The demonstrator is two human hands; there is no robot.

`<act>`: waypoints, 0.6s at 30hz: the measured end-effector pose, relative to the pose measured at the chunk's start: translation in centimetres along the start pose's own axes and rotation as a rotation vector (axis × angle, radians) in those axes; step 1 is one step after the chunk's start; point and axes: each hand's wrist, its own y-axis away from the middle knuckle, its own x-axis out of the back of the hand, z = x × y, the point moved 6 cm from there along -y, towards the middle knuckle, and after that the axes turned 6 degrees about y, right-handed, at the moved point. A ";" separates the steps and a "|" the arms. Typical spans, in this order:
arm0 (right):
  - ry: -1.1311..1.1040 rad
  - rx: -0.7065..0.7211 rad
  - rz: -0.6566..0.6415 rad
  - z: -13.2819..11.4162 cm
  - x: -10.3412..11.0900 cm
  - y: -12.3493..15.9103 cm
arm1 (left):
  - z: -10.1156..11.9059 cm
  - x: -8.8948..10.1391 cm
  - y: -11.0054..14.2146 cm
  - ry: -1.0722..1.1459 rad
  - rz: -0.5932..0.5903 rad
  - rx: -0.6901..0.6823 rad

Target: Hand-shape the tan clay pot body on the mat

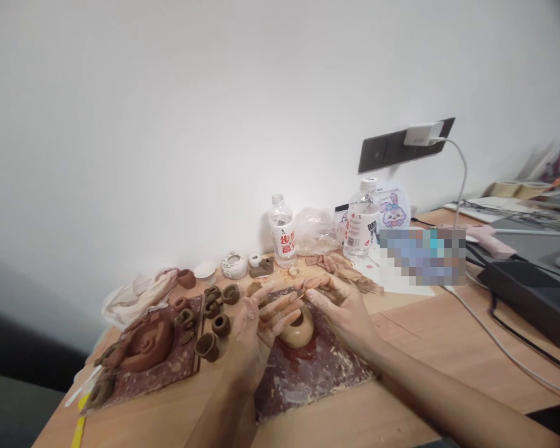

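Note:
My left hand (256,323) is held palm up with its fingers stretched out, just left of a tan clay pot (296,338). Close by, my right hand (343,306) has thumb and fingers pinched together near the left fingertips. Whatever sits in that pinch is too small to make out. The round pot, with a dark opening on top, rests on a dark red, clay-smeared board (303,389) below both hands. My left fingers partly cover the pot in this view.
Several small brown clay cups (208,347) stand at left, beside a second board (168,381) with a reddish clay vessel (152,348). Behind are two plastic bottles (282,239), a crumpled brown cloth (350,274) and a white jar (234,266). Cables and a black box (532,305) lie right.

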 end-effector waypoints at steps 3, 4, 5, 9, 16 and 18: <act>0.009 0.007 -0.002 0.1 0.0 0.0 | 0.0 -0.1 0.0 -0.004 -0.008 0.007; 0.009 0.007 -0.005 0.1 0.0 0.0 | 0.1 -0.1 0.0 -0.007 -0.010 0.010; 0.008 0.005 -0.011 0.1 -0.1 0.0 | 0.1 -0.2 0.0 -0.009 -0.009 0.012; -0.004 -0.008 -0.008 0.2 -0.1 0.0 | 0.1 -0.2 -0.1 -0.014 -0.009 0.006; -0.029 -0.027 -0.010 0.5 -0.1 0.0 | 0.0 -0.3 0.0 -0.021 -0.034 -0.013; -0.045 -0.029 0.013 0.7 0.2 0.0 | 0.2 -0.5 0.1 -0.033 -0.047 -0.018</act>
